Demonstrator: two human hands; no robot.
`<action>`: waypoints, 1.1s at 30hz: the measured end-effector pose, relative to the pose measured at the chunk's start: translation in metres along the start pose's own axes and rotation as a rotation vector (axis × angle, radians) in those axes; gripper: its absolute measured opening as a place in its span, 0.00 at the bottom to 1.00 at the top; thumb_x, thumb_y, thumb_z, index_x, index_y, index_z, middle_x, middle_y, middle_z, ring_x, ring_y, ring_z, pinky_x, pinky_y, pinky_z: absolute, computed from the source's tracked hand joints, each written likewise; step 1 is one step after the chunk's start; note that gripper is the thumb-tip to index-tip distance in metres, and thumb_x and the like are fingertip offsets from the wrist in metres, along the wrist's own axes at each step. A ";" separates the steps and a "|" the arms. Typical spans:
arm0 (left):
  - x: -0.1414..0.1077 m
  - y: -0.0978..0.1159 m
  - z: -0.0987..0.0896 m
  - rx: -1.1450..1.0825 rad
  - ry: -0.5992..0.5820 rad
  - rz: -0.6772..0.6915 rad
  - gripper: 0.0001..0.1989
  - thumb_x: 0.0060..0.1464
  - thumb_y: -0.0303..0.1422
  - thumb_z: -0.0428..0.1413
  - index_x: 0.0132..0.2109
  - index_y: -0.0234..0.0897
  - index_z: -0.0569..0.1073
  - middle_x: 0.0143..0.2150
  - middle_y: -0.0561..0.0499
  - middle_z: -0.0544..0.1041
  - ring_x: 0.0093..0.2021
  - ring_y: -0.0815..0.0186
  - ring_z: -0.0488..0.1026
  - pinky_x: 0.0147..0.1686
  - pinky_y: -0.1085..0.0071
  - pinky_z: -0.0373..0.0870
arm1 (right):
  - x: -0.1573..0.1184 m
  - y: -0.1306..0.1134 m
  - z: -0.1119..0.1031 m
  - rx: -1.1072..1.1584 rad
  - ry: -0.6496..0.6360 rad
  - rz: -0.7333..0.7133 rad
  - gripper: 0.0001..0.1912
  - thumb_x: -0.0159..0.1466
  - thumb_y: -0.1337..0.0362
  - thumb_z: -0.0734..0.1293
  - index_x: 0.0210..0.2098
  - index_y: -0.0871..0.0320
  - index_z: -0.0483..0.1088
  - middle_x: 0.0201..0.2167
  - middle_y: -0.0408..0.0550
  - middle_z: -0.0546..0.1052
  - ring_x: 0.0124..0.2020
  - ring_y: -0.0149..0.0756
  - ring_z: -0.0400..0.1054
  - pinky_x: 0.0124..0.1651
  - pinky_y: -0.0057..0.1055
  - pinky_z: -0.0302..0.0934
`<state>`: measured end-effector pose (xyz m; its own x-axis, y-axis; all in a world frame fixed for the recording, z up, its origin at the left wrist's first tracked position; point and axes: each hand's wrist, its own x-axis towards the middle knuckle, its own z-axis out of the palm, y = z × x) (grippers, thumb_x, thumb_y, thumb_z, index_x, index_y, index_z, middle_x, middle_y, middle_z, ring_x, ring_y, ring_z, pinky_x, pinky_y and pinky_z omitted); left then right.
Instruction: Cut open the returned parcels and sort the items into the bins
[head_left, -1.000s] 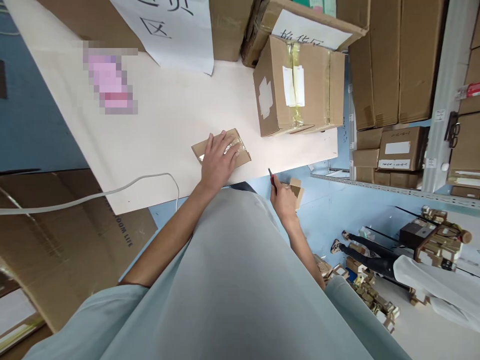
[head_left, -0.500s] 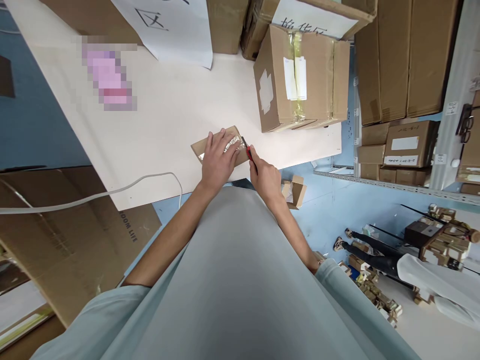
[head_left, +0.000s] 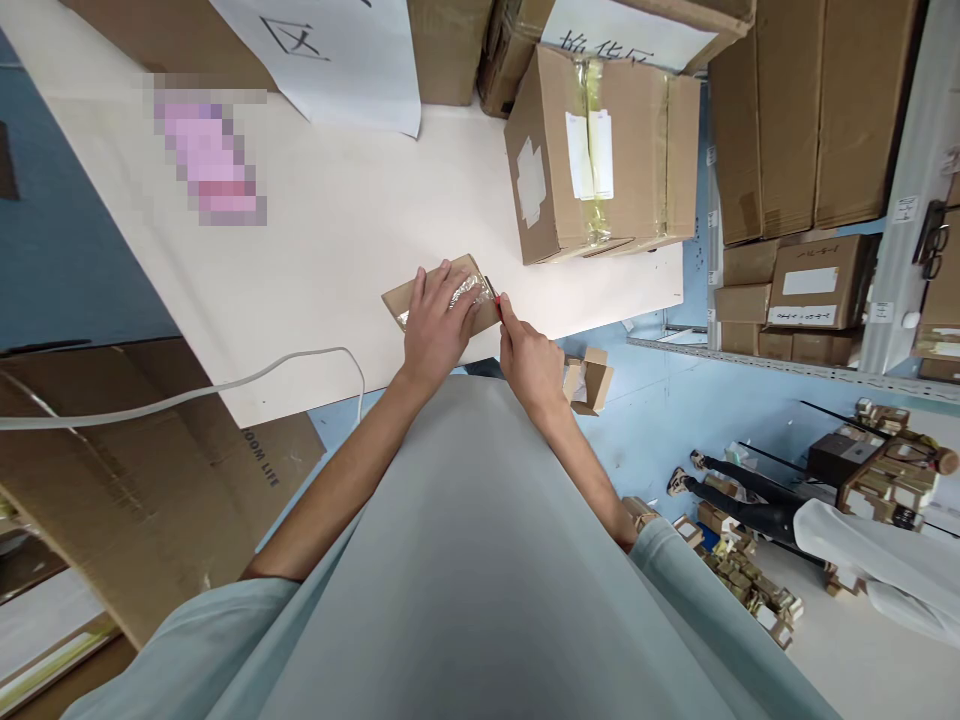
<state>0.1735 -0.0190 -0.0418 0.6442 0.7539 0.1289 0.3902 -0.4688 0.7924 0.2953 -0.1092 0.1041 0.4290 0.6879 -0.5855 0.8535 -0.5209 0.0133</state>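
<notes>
A left hand (head_left: pixel 435 328) lies flat on a small, brown cardboard box (head_left: pixel 486 316) by the near edge of a white, flat table (head_left: pixel 337 220); right hand (head_left: pixel 532 366) clenched round a slim, red-handled cutter (head_left: pixel 499 306), apparently slitting, the next stroke demanding steadiness

A pale table (head_left: pixel 322 230) bears a small box (head_left: pixel 484 319), taped carton (head_left: pixel 637 150) and blurred pink item (head_left: pixel 206 160).

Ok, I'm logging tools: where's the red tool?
Head view, centre: the red tool is in the right hand, at the right edge of the small box.
</notes>
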 end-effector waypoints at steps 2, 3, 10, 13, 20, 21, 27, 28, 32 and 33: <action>0.000 0.001 0.000 0.008 0.005 0.000 0.23 0.83 0.49 0.45 0.69 0.49 0.77 0.76 0.42 0.77 0.85 0.44 0.61 0.84 0.27 0.46 | 0.002 -0.002 0.001 -0.047 -0.010 0.012 0.38 0.84 0.66 0.50 0.90 0.47 0.36 0.57 0.56 0.85 0.50 0.45 0.82 0.53 0.36 0.73; 0.000 0.002 -0.001 0.014 0.007 0.002 0.23 0.83 0.49 0.45 0.68 0.48 0.77 0.75 0.42 0.77 0.84 0.45 0.62 0.84 0.27 0.46 | 0.002 -0.003 0.001 -0.064 -0.014 0.007 0.38 0.84 0.66 0.50 0.90 0.46 0.35 0.58 0.56 0.84 0.49 0.45 0.82 0.52 0.36 0.74; 0.001 0.003 -0.004 0.023 -0.016 -0.014 0.21 0.83 0.46 0.45 0.68 0.50 0.77 0.76 0.44 0.77 0.85 0.46 0.61 0.85 0.29 0.46 | 0.001 -0.010 -0.010 -0.098 -0.042 -0.016 0.39 0.84 0.66 0.50 0.90 0.46 0.33 0.60 0.57 0.83 0.50 0.45 0.82 0.52 0.36 0.75; 0.001 0.003 -0.004 0.009 -0.030 -0.021 0.21 0.83 0.46 0.46 0.69 0.50 0.76 0.77 0.43 0.76 0.85 0.45 0.61 0.85 0.29 0.45 | -0.002 -0.014 -0.013 -0.109 -0.059 -0.001 0.40 0.84 0.67 0.51 0.89 0.46 0.31 0.59 0.58 0.83 0.50 0.45 0.83 0.51 0.36 0.76; 0.001 0.005 -0.002 0.029 -0.022 -0.019 0.20 0.83 0.42 0.46 0.70 0.50 0.75 0.77 0.43 0.76 0.85 0.46 0.61 0.85 0.28 0.46 | 0.001 -0.027 -0.018 -0.160 -0.061 0.001 0.45 0.82 0.71 0.56 0.89 0.43 0.27 0.59 0.59 0.82 0.50 0.44 0.84 0.51 0.35 0.78; 0.001 0.005 -0.002 0.035 -0.023 -0.018 0.19 0.83 0.42 0.47 0.70 0.50 0.75 0.76 0.43 0.77 0.85 0.47 0.60 0.85 0.28 0.46 | 0.002 -0.027 -0.018 -0.162 -0.058 -0.006 0.46 0.82 0.71 0.55 0.89 0.43 0.28 0.58 0.59 0.82 0.50 0.44 0.84 0.50 0.34 0.78; -0.004 0.008 -0.006 0.036 -0.052 0.003 0.18 0.82 0.42 0.48 0.68 0.48 0.77 0.74 0.41 0.79 0.84 0.46 0.62 0.84 0.28 0.49 | -0.011 -0.011 -0.012 -0.153 -0.105 -0.016 0.46 0.80 0.72 0.56 0.89 0.45 0.30 0.54 0.60 0.83 0.46 0.44 0.85 0.46 0.34 0.78; -0.005 0.008 -0.005 0.036 -0.056 0.010 0.18 0.82 0.42 0.48 0.68 0.48 0.77 0.74 0.41 0.79 0.84 0.46 0.63 0.83 0.27 0.49 | -0.015 -0.008 -0.010 -0.151 -0.109 -0.012 0.47 0.80 0.73 0.57 0.89 0.44 0.30 0.53 0.59 0.83 0.45 0.44 0.85 0.45 0.34 0.78; -0.008 0.011 -0.003 0.064 -0.047 0.018 0.19 0.83 0.44 0.47 0.66 0.48 0.78 0.72 0.41 0.80 0.83 0.47 0.64 0.83 0.28 0.51 | -0.027 0.001 -0.003 -0.133 -0.113 -0.011 0.48 0.79 0.73 0.57 0.89 0.44 0.30 0.52 0.58 0.84 0.43 0.44 0.84 0.44 0.34 0.77; -0.008 0.012 -0.003 0.071 -0.045 0.013 0.19 0.83 0.44 0.46 0.66 0.48 0.78 0.72 0.42 0.80 0.83 0.47 0.64 0.83 0.28 0.52 | -0.028 0.002 -0.002 -0.124 -0.117 -0.012 0.47 0.79 0.73 0.56 0.89 0.44 0.30 0.52 0.58 0.84 0.43 0.43 0.84 0.44 0.34 0.77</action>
<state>0.1708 -0.0295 -0.0321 0.6777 0.7269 0.1111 0.4263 -0.5114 0.7461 0.2853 -0.1282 0.1225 0.3874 0.6266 -0.6763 0.8915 -0.4416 0.1015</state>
